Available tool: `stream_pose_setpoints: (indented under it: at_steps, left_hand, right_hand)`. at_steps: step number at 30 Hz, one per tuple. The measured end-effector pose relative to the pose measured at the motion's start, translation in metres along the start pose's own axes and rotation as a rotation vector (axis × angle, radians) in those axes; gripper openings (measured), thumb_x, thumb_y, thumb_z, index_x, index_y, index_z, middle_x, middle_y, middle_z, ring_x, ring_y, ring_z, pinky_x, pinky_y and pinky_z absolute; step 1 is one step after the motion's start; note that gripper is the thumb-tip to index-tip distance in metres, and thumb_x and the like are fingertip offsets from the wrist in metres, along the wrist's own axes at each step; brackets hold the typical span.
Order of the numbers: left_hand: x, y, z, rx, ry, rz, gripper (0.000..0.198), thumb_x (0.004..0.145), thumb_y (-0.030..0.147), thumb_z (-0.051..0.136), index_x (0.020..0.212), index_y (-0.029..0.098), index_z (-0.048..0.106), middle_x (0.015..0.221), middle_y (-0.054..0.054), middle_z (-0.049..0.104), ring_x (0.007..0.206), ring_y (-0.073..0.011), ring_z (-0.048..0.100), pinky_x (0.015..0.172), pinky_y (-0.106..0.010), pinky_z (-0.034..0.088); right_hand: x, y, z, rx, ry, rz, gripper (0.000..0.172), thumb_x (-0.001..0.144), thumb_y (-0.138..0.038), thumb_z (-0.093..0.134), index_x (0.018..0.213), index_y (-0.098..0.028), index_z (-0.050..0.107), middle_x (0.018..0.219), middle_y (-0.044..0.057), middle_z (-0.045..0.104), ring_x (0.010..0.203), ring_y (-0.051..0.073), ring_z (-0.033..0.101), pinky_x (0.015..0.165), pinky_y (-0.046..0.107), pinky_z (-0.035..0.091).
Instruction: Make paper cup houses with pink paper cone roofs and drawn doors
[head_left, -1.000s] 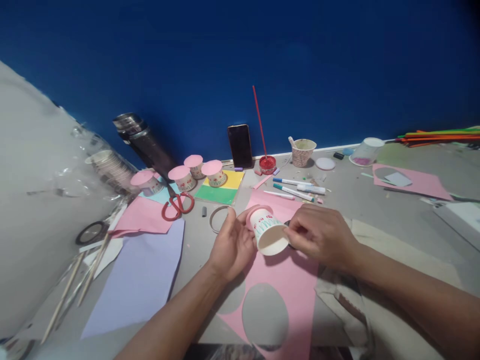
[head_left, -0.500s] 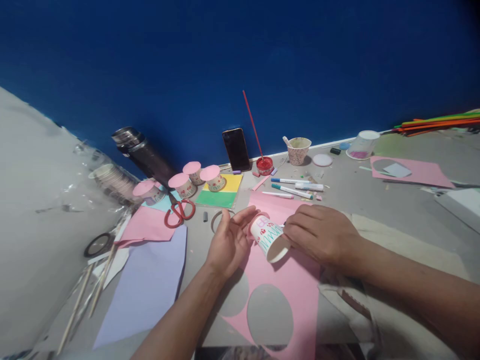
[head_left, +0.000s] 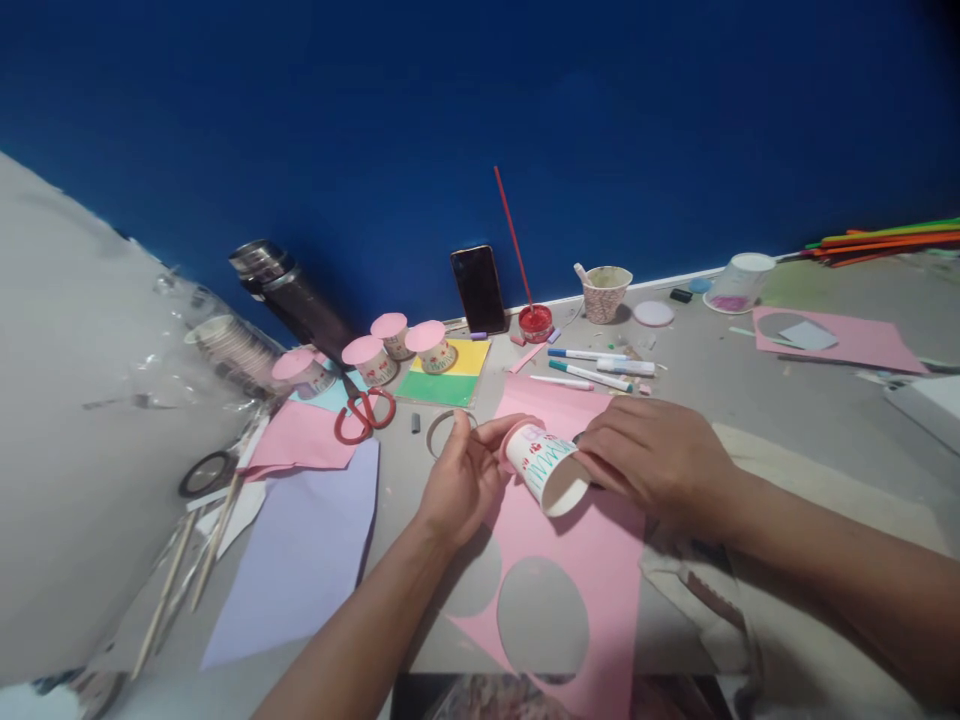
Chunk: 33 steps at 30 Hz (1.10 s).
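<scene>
Two bare hands on one paper cup (head_left: 536, 468). Cup position: off the table (head_left: 750, 390), above a pink sheet (head_left: 615, 575) with round cut-outs; tilted on its side, mouth toward the wearer and slightly right. Wall white, marked with red motifs and teal zigzag strokes; pink disc (head_left: 511, 447) at the base end.

Left hand (head_left: 457, 490): palm turned up, thumb raised well apart from the fingers, fingers extended and touching the disc end. Right hand (head_left: 664, 455): back of hand uppermost, fingers bent together and pinched on the cup at its rim; fingertips partly hidden.

Surroundings: tape ring (head_left: 431, 425) just beyond the left thumb. Several markers (head_left: 592, 375) lie beyond the right hand. Left of these, four disc-topped cups (head_left: 442, 358), one of them on a yellow-and-green packet (head_left: 439, 388). Red-handled scissors (head_left: 363, 404) near that group; lavender sheet (head_left: 300, 550) nearer the wearer. Phone (head_left: 478, 290) leans at the blue wall (head_left: 480, 100), beside a red pot (head_left: 535, 323) with a red stick (head_left: 514, 235) upright but tilted
</scene>
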<state>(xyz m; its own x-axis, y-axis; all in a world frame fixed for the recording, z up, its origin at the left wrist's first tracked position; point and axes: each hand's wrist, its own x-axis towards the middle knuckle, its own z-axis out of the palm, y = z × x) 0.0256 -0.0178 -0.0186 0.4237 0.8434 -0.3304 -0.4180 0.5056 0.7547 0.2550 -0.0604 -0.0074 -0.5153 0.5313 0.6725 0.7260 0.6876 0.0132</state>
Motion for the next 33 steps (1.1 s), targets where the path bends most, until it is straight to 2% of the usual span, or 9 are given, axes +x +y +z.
stream_pose_setpoints:
  at_steps: [4, 7, 11, 13, 15, 17, 23, 29, 33]
  left_hand:
    - [-0.0016, 0.0007, 0.0002, 0.058, -0.019, 0.009, 0.074, 0.109, 0.059, 0.033, 0.108, 0.004, 0.083, 0.113, -0.022, 0.080, 0.086, -0.0254, 0.072, 0.074, -0.033, 0.056]
    - [-0.0023, 0.0012, 0.0004, 0.059, -0.021, 0.008, 0.073, 0.107, 0.062, 0.038, 0.103, 0.005, 0.083, 0.103, -0.020, 0.081, 0.079, -0.0246, 0.071, 0.069, -0.032, 0.055]
    - [-0.0021, 0.0000, -0.0022, 0.042, -0.026, 0.001, 0.072, 0.105, 0.065, 0.042, 0.104, 0.005, 0.083, 0.102, -0.020, 0.081, 0.085, -0.0265, 0.074, 0.076, -0.034, 0.058]
    - [-0.0016, -0.0013, -0.0044, 0.016, -0.033, 0.027, 0.071, 0.104, 0.066, 0.045, 0.111, 0.005, 0.082, 0.108, -0.021, 0.080, 0.094, -0.0273, 0.074, 0.084, -0.034, 0.058]
    - [-0.0010, -0.0024, -0.0062, 0.001, -0.048, 0.055, 0.071, 0.103, 0.067, 0.047, 0.118, 0.006, 0.080, 0.111, -0.021, 0.080, 0.099, -0.0272, 0.074, 0.088, -0.034, 0.058]
    - [-0.0006, -0.0025, -0.0069, -0.011, -0.050, 0.071, 0.070, 0.104, 0.066, 0.046, 0.121, 0.007, 0.079, 0.115, -0.021, 0.080, 0.103, -0.0267, 0.074, 0.089, -0.034, 0.058]
    - [-0.0018, 0.0006, -0.0022, -0.035, -0.022, 0.076, 0.067, 0.104, 0.063, 0.048, 0.112, 0.006, 0.081, 0.115, -0.021, 0.080, 0.108, -0.0276, 0.074, 0.095, -0.033, 0.057]
    - [-0.0030, -0.0010, -0.0031, 0.037, -0.059, 0.084, 0.070, 0.101, 0.069, 0.050, 0.113, 0.008, 0.082, 0.112, -0.019, 0.081, 0.097, -0.0271, 0.074, 0.082, -0.033, 0.056]
    - [-0.0035, -0.0025, -0.0054, 0.080, -0.068, 0.117, 0.072, 0.099, 0.072, 0.050, 0.119, 0.010, 0.080, 0.124, -0.019, 0.078, 0.111, -0.0314, 0.071, 0.090, -0.036, 0.054]
  right_hand:
    - [0.0007, -0.0008, -0.0016, -0.034, 0.011, 0.033, 0.031, 0.103, -0.018, 0.059, 0.074, -0.017, 0.068, 0.067, 0.005, 0.068, 0.066, 0.018, 0.057, 0.065, 0.034, 0.038]
    - [-0.0006, 0.0004, -0.0002, -0.013, 0.024, 0.098, 0.028, 0.101, -0.019, 0.061, 0.074, -0.018, 0.068, 0.066, 0.003, 0.069, 0.063, 0.017, 0.058, 0.063, 0.033, 0.038]
    - [-0.0018, 0.0044, 0.0018, 0.191, 0.022, 0.364, 0.024, 0.096, -0.020, 0.064, 0.073, -0.020, 0.067, 0.065, 0.000, 0.071, 0.058, 0.014, 0.060, 0.059, 0.028, 0.040]
    - [-0.0011, 0.0059, 0.0017, 0.321, -0.020, 0.535, 0.023, 0.093, -0.023, 0.065, 0.071, -0.021, 0.068, 0.062, -0.002, 0.071, 0.054, 0.013, 0.059, 0.055, 0.026, 0.040]
    - [0.0000, 0.0064, 0.0013, 0.396, -0.053, 0.643, 0.022, 0.091, -0.024, 0.066, 0.070, -0.022, 0.068, 0.059, -0.003, 0.069, 0.050, 0.013, 0.057, 0.051, 0.026, 0.040]
    - [0.0005, 0.0061, 0.0015, 0.398, -0.051, 0.645, 0.022, 0.090, -0.024, 0.066, 0.069, -0.022, 0.068, 0.060, -0.003, 0.070, 0.050, 0.013, 0.057, 0.052, 0.026, 0.040]
    - [-0.0027, 0.0052, 0.0063, 0.299, 0.018, 0.436, 0.024, 0.095, -0.022, 0.063, 0.071, -0.021, 0.065, 0.063, -0.001, 0.070, 0.057, 0.013, 0.061, 0.057, 0.026, 0.041]
    - [-0.0027, 0.0048, 0.0060, 0.297, 0.022, 0.505, 0.023, 0.093, -0.023, 0.064, 0.069, -0.021, 0.065, 0.062, -0.002, 0.070, 0.053, 0.012, 0.058, 0.054, 0.026, 0.040]
    - [0.0012, 0.0027, 0.0022, 0.389, -0.021, 0.611, 0.024, 0.090, -0.025, 0.065, 0.067, -0.022, 0.066, 0.059, -0.003, 0.069, 0.050, 0.012, 0.057, 0.052, 0.026, 0.040]
